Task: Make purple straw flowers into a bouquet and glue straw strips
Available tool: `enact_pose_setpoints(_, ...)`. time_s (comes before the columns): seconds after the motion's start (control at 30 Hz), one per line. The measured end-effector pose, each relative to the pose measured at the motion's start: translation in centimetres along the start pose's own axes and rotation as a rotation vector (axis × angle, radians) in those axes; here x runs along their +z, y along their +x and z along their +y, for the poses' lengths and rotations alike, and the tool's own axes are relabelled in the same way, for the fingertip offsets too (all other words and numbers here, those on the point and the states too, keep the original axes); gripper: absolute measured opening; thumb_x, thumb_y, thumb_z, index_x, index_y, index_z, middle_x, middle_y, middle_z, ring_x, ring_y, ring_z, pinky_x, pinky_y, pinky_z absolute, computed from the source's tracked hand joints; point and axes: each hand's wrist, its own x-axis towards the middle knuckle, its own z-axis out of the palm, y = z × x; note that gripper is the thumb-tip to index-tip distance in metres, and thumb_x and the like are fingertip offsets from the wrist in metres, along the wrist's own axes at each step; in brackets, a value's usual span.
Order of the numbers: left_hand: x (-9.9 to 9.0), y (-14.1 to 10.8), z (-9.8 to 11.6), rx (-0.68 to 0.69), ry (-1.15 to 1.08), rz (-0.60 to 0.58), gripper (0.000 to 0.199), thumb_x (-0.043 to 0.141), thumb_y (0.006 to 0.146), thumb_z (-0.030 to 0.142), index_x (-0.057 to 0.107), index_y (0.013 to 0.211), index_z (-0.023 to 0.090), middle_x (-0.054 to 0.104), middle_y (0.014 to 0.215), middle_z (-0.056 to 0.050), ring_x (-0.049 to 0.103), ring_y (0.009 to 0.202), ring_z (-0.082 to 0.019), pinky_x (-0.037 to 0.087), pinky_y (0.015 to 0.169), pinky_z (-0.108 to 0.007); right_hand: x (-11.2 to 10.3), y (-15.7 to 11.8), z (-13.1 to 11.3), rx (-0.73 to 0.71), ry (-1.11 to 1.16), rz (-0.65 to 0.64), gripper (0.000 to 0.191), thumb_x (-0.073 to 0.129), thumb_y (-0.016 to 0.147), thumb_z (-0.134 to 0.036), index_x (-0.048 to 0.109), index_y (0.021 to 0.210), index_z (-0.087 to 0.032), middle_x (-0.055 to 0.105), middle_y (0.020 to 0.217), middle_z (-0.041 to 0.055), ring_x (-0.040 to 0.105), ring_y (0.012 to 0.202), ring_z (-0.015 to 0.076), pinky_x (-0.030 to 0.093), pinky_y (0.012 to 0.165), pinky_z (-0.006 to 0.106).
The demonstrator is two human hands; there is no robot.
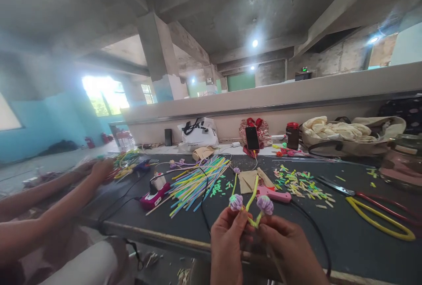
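Note:
Over the front edge of the table, my left hand [228, 243] pinches a yellow-green fuzzy pipe-cleaner stem [253, 195] close to a small purple pipe-cleaner flower [235, 202]. My right hand [292, 247] grips the same piece from the other side, just below a second purple flower [265, 205]. Between the two flowers the stems meet in a V, and one strand rises upward. Behind my left hand another thin stem ends in a small purple bud [236, 170]. A pink glue gun [275, 194] lies beyond my right hand, its nozzle near brown card [247, 181].
Long pipe cleaners [198, 184] are heaped left of centre beside a purple power socket [154, 196]. Cut pieces [296, 182] lie scattered on the right, near yellow-and-red-handled scissors [352, 193]. Cables cross the table. A co-worker's arms [62, 206] reach in from the left. A phone [252, 138] stands behind.

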Motion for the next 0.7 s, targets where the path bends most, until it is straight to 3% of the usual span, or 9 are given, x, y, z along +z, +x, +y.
enact_pose_setpoints(0.1,0.0,0.1,-0.1,0.008,0.036,0.02,0.023,0.069,0.058,0.03,0.059,0.068,0.012,0.061,0.056,0.0,0.05,0.044,-0.006,0.041,0.04,-0.014,0.1,0.1,0.0,-0.004,-0.013,-0.005,0.021,0.069,0.06,-0.033,0.066,0.065,-0.013,0.059,0.058,0.0002,0.049,0.053,0.0113,0.04,0.052,0.021)
enact_pose_setpoints(0.43,-0.3,1.0,-1.3,0.035,0.056,0.068,0.027,0.072,0.052,0.033,0.058,0.064,0.013,0.055,0.045,0.004,0.047,0.04,-0.006,0.039,0.04,-0.016,-0.1,0.3,1.2,-0.116,-0.37,0.124,0.017,0.059,0.066,-0.029,0.064,0.059,-0.015,0.053,0.055,-0.0013,0.048,0.056,0.0132,0.037,0.051,0.019)
enact_pose_setpoints(0.6,-0.5,0.8,-1.6,0.042,0.109,0.082,0.032,0.074,0.046,0.036,0.06,0.062,0.013,0.058,0.049,0.002,0.046,0.04,-0.006,0.037,0.039,-0.016,0.1,-0.3,0.6,-0.259,-0.618,0.097,0.023,0.051,0.071,-0.031,0.059,0.055,-0.016,0.05,0.056,-0.0012,0.045,0.055,0.0127,0.035,0.05,0.019)
enact_pose_setpoints(0.7,-0.6,0.8,-1.7,0.043,0.121,0.078,0.034,0.075,0.044,0.039,0.059,0.061,0.013,0.058,0.049,0.002,0.047,0.041,-0.007,0.039,0.041,-0.017,0.5,-0.7,0.0,-0.3,-0.642,0.077,0.021,0.05,0.072,-0.027,0.059,0.057,-0.016,0.048,0.056,-0.002,0.045,0.056,0.0122,0.034,0.051,0.02)
